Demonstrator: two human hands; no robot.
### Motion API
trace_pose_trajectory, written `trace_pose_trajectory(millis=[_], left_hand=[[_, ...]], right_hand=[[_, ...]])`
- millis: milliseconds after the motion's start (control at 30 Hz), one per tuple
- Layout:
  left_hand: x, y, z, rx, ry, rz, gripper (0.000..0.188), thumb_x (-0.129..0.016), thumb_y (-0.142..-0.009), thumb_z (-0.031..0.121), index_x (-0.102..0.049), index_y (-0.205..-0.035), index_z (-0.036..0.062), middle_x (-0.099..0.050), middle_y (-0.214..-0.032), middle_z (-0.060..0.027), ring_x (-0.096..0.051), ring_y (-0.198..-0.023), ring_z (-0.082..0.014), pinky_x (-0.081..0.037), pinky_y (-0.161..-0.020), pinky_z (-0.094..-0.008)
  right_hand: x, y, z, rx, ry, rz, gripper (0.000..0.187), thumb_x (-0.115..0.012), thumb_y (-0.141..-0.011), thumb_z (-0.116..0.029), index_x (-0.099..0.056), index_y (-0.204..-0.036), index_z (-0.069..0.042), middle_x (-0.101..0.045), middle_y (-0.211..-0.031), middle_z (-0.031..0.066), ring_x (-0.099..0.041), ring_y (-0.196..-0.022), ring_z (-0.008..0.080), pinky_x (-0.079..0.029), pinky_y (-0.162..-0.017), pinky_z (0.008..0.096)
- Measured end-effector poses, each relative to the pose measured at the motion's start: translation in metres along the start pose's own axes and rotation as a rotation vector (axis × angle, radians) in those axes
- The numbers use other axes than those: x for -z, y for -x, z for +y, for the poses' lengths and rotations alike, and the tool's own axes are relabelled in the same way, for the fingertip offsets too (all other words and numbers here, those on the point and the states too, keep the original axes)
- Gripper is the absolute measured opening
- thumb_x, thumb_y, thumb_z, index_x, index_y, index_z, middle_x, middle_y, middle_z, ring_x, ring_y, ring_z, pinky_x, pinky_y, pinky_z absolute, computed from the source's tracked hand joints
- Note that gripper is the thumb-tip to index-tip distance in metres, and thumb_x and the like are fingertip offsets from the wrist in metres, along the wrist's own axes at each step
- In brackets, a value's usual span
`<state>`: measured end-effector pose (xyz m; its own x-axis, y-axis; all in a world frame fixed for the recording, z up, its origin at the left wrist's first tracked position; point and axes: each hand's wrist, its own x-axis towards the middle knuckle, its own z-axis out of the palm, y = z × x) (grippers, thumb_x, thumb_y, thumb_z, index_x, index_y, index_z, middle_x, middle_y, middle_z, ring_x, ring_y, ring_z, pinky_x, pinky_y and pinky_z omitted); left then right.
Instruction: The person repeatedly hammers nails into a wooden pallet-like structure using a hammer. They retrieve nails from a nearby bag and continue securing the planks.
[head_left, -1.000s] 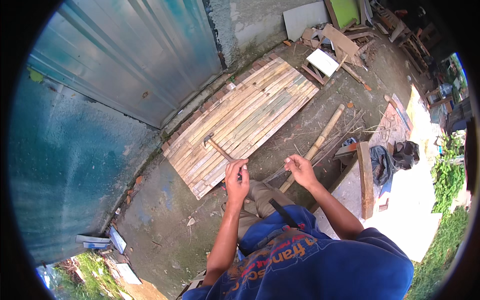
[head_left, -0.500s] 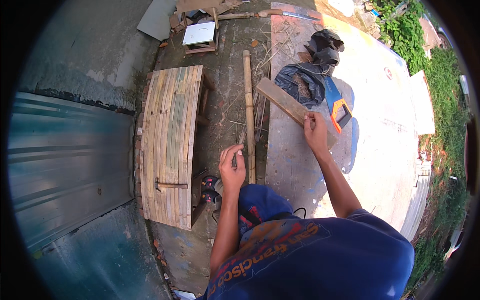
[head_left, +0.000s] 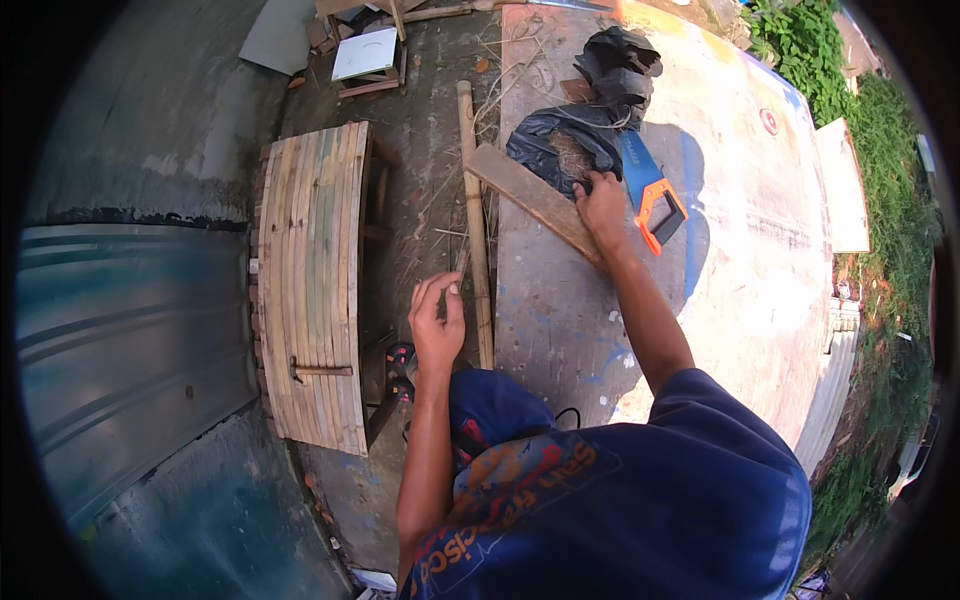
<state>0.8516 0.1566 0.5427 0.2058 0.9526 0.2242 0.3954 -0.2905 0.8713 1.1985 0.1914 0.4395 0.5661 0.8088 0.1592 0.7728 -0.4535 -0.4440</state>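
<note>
The head view shows the black plastic bag (head_left: 530, 145) lying open on a large paint-marked board (head_left: 570, 340), with thin brownish bits (head_left: 572, 155) inside. The right hand (head_left: 603, 210) has come to its near edge; half a second ago it was over the wooden plank (head_left: 540, 207), so the work seems to have passed to the bag's contents. Its fingers are bent with the thumb close to them, but whether they pinch plastic or one of the bits I cannot tell. The plank lies slantwise just beside the bag, its near end by the right forearm, and the orange-handled saw (head_left: 660, 215) lies on the other side. Farther left, the left hand (head_left: 437, 325) hangs half curled in the air near the bamboo pole (head_left: 476, 230); whether anything thin sits in its fingertips is unclear. The hammer (head_left: 322, 371) rests on the slatted bench (head_left: 290, 230), well apart, apparently set aside.
</note>
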Motion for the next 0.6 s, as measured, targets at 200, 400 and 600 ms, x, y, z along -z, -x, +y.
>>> trace_pose_trajectory(millis=[200, 400, 600], left_hand=[[0.001, 0.019, -0.011, 0.051, -0.009, 0.009, 0.022, -0.059, -0.092, -0.004, -0.071, -0.109, 0.0018, -0.071, -0.107, -0.0156, -0.068, -0.099, -0.0321, -0.053, -0.087, -0.0386], [0.006, 0.029, -0.007, 0.06, -0.008, 0.014, 0.021, -0.059, -0.093, -0.004, -0.071, -0.109, 0.0021, -0.071, -0.106, -0.0153, -0.068, -0.099, -0.0313, -0.053, -0.087, -0.0382], [0.01, 0.03, 0.003, 0.096, 0.037, 0.014, 0.019, -0.06, -0.094, -0.003, -0.071, -0.109, 0.0016, -0.072, -0.105, -0.0152, -0.068, -0.099, -0.0304, -0.053, -0.087, -0.0378]], right_hand=[[-0.009, 0.001, 0.005, -0.046, -0.135, 0.054, 0.028, -0.078, -0.085, -0.021, -0.072, -0.106, -0.003, -0.065, -0.109, 0.0206, -0.066, -0.099, 0.0403, -0.053, -0.087, 0.0493], [-0.012, -0.002, 0.008, -0.073, -0.048, -0.024, 0.02, -0.074, -0.086, -0.017, -0.072, -0.1, -0.003, -0.068, -0.106, 0.0214, -0.067, -0.098, 0.0404, -0.053, -0.088, 0.0491], [-0.018, -0.016, 0.021, 0.011, -0.145, -0.13, 0.013, -0.069, -0.088, -0.013, -0.07, -0.09, -0.001, -0.071, -0.095, 0.0217, -0.068, -0.096, 0.0391, -0.053, -0.087, 0.0499]])
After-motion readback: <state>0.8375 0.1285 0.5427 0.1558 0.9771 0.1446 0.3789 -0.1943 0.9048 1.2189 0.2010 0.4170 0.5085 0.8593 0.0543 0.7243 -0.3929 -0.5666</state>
